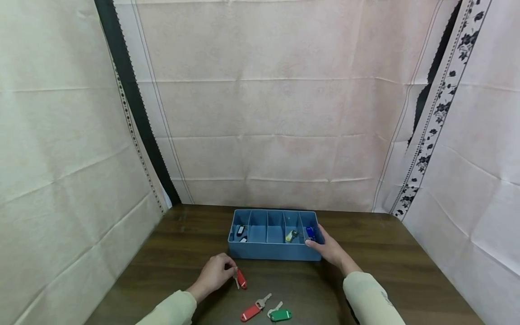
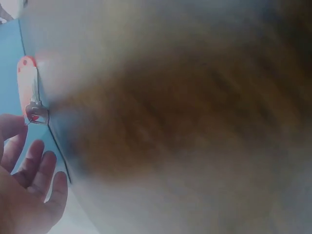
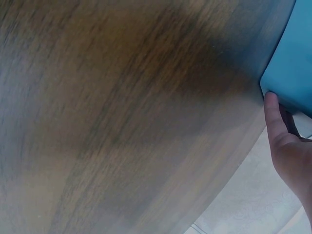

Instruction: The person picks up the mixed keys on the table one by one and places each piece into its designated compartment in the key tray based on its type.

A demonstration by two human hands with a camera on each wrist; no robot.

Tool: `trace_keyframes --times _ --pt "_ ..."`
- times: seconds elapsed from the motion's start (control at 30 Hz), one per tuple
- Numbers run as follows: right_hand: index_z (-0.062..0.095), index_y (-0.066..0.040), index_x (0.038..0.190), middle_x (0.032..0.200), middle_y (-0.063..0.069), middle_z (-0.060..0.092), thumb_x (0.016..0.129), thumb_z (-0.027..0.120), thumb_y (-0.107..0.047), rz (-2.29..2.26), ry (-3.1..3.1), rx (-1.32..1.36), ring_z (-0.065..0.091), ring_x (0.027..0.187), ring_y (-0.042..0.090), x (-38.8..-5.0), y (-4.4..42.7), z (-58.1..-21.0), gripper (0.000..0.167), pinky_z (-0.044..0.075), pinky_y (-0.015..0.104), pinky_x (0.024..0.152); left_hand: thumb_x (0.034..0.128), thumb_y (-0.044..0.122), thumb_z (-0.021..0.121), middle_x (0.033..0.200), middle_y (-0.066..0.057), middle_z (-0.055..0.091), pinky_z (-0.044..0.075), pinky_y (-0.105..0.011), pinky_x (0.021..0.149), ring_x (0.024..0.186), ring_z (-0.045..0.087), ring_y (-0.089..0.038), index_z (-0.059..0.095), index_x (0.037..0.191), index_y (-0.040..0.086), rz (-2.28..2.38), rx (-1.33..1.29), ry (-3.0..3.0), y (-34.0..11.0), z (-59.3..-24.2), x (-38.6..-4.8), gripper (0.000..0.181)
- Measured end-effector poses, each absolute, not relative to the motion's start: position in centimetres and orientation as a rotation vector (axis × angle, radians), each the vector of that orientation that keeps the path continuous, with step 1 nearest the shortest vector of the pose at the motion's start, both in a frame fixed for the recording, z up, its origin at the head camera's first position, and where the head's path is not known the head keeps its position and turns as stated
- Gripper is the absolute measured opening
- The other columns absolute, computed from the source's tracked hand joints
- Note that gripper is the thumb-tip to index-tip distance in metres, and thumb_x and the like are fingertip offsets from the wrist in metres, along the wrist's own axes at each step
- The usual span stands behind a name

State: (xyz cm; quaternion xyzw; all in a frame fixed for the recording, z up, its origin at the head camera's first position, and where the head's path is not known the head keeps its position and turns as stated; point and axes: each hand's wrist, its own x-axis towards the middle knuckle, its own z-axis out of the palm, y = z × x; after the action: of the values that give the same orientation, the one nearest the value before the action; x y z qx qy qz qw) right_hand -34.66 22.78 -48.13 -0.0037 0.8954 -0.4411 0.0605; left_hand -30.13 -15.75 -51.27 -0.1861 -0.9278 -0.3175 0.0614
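My left hand (image 1: 216,273) pinches a key with a red tag (image 1: 241,279) by its ring, just in front of the blue divided box (image 1: 272,251). In the left wrist view, the red tag (image 2: 24,85) and its metal key (image 2: 35,90) hang from the fingertips, while the other fingers are loosely bent. At the box's right end my right hand (image 1: 334,250) grips the wall, thumb on the front side. Inside the box are black-and-white tags (image 1: 241,230) at the left, a yellow-tagged key (image 1: 290,236) and a blue tag (image 1: 310,233) at the right.
On the brown wooden table (image 1: 183,243), nearer me, lie another key with a red tag (image 1: 251,312) and a key with a green tag (image 1: 280,315). Pale cloth (image 1: 264,113) hangs behind the table and on both sides.
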Motion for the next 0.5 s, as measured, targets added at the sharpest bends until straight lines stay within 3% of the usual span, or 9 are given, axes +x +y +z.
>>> trace_keyframes --times 0.5 --pt "0.007 -0.012 0.16 0.16 0.028 0.014 0.093 0.06 -0.055 -1.347 2.712 -0.043 0.015 0.142 0.054 -34.7 22.8 -48.1 0.095 0.019 0.072 0.105 0.0888 0.014 0.074 0.086 0.009 0.06 0.05 -0.032 0.074 0.083 0.059 -0.011 0.072 0.083 0.018 -1.024 -0.547 -2.644 -16.0 -50.0 -30.2 0.008"
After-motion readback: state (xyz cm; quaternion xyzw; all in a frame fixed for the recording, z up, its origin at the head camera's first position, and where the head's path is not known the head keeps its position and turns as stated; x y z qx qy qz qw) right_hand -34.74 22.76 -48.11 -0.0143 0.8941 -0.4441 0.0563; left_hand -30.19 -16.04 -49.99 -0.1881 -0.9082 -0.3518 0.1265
